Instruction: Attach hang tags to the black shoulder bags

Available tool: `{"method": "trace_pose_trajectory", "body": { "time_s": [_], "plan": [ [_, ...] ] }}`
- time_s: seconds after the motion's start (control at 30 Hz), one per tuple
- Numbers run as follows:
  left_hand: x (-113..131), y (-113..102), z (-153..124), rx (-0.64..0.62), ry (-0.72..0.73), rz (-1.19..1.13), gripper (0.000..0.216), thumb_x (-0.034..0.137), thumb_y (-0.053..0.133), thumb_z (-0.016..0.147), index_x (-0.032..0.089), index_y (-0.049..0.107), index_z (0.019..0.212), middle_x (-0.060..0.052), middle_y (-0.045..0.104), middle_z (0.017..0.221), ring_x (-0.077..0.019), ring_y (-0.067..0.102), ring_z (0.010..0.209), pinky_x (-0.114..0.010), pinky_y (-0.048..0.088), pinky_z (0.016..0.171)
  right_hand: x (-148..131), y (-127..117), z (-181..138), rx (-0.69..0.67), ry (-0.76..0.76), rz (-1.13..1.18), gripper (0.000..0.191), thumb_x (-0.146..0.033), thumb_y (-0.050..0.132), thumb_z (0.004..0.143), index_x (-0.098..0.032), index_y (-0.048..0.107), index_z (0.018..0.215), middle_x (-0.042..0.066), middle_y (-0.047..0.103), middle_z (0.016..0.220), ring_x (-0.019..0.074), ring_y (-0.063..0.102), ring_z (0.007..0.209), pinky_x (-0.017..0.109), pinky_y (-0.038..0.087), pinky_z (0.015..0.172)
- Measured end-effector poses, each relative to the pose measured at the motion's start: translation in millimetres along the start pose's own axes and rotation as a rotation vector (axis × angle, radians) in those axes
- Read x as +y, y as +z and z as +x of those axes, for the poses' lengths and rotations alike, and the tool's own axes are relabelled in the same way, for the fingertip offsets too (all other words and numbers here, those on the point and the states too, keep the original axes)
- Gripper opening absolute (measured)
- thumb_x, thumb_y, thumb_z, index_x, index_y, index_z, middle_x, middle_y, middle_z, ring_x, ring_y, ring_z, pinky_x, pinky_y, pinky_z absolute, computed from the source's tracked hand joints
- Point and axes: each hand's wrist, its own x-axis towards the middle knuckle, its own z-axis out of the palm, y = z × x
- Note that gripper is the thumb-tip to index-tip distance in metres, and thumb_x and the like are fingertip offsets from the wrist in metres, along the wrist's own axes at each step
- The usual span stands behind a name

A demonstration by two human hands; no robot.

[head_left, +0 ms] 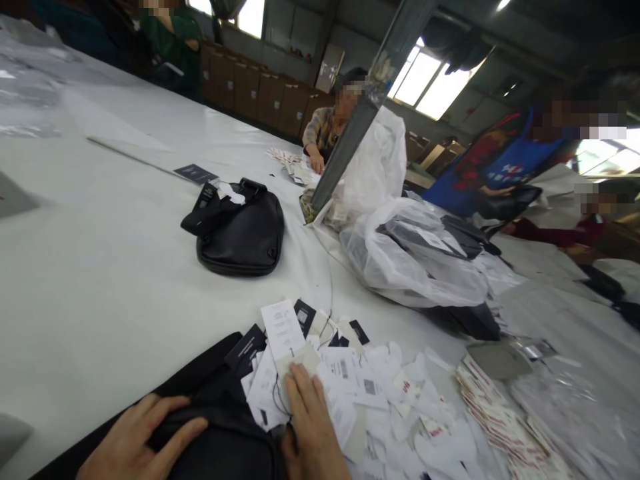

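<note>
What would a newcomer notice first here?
Likely the black bag on the white table, left of centre. Then the heap of paper tags under the right hand, lower centre; the left hand rests on a nearer black bag. Beyond, translucent plastic bulges beside a slanted metal post.

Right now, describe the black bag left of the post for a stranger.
Find the slanted metal post on the white table. Nearer, to its left, lies the black bag. Unlike the nearest bag, under the left hand, no hand touches it.

Two foreground hands (137, 440), two nearer bags (245, 243)
</note>
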Motion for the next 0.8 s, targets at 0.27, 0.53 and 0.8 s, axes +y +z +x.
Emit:
{"method": "trace_pose_trajectory", "body": {
  "time_s": [0.27,0.53,0.8],
  "plan": [
    [21.4,-23.1,-4.7,-0.041,0.010,-0.097,0.036,0.059,0.051,0.075,0.031,0.065,0.092,0.000,0.066,0.103,-0.0243,0.059,0.100,-0.035,0.044,0.089,-23.7,-39.1,-13.9,0.151,0.162,0.089,0.059,-0.008,0.040,0.077,-0.015,0.038,0.135,0.017,0.038,0.141,0.0328,0.033,0.131,0.060,0.035,0.100],
    [-12.4,-62.8,-23.7,-0.097,0.069,-0.421,0.053,0.055,0.046,0.079,0.018,0.056,0.117,-0.009,0.063,0.112,-0.0243,0.059,0.103,-0.037,0.045,0.092,-121.9,-47.2,-98.8,0.093,0.837,0.896,0.051,-0.048,0.052,0.083,-0.013,0.056,0.120,0.014,0.068,0.103,0.0250,0.067,0.090,0.036,0.057,0.075],
    [-70.3,-98.1,-178.1,0.087,0.057,-0.314,0.064,0.057,0.044,0.080,0.020,0.039,0.132,-0.012,0.054,0.123,-0.0280,0.052,0.115,-0.045,0.042,0.098,-191.3,-35.1,-118.9,0.212,0.741,1.189,0.063,-0.047,0.063,0.075,-0.020,0.047,0.130,0.009,0.061,0.120,0.0253,0.051,0.119,0.038,0.045,0.096]
  ]
}}
